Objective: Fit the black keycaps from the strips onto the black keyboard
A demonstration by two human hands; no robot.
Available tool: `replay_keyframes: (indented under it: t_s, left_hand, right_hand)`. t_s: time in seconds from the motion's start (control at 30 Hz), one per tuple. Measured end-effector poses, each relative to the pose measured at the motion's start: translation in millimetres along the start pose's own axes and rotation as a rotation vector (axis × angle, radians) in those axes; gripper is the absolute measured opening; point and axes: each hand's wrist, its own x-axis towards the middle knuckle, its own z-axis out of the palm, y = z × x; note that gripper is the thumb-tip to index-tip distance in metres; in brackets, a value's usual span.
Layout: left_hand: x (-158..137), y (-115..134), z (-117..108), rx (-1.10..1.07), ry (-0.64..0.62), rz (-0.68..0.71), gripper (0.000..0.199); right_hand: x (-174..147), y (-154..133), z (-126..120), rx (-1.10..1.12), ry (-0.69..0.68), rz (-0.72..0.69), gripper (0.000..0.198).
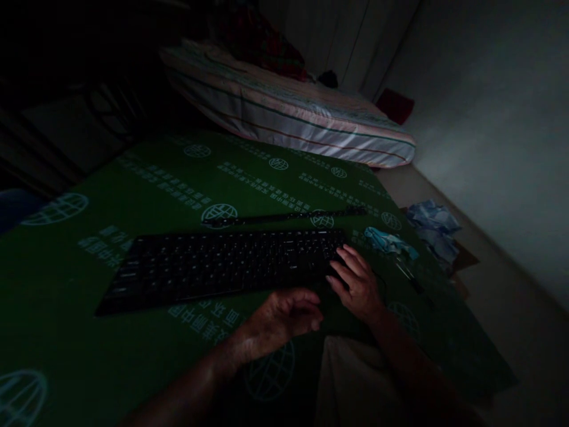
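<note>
A black keyboard (222, 261) lies slightly slanted on a green printed sheet (146, 367). My right hand (358, 284) rests over the keyboard's right end, its fingers spread and their tips on or just above the keys. Just in front of the keyboard's near edge is my left hand (287, 314), loosely curled, with a gap between thumb and forefinger; I see nothing in it. Behind the keyboard runs a long, thin dark strip (284, 218) with small light specks. The dim light hides fine detail.
Right of the keyboard lie a crumpled blue-white wrapper or cloth (389, 243) and a thin tool with a dark end (409, 274). Crumpled bluish material (433, 228) is on the floor beyond the sheet's right edge. A striped mattress (302, 124) stands behind, a pale wall (498, 130) to the right.
</note>
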Motion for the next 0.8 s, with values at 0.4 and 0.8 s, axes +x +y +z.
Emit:
replay_keyframes:
  t_s: [0.4,0.8]
  left_hand:
    - [0.9,-2.7,-7.0,0.02,0.0,0.031,0.043]
    - [1.5,-0.2,-6.6,0.014,0.032,-0.037,0.046]
  right_hand:
    - [5.3,-2.3,1.3,0.012,0.069,0.075,0.03]
    - [5.7,5.7,4.4,0.104,0.223,0.175,0.022]
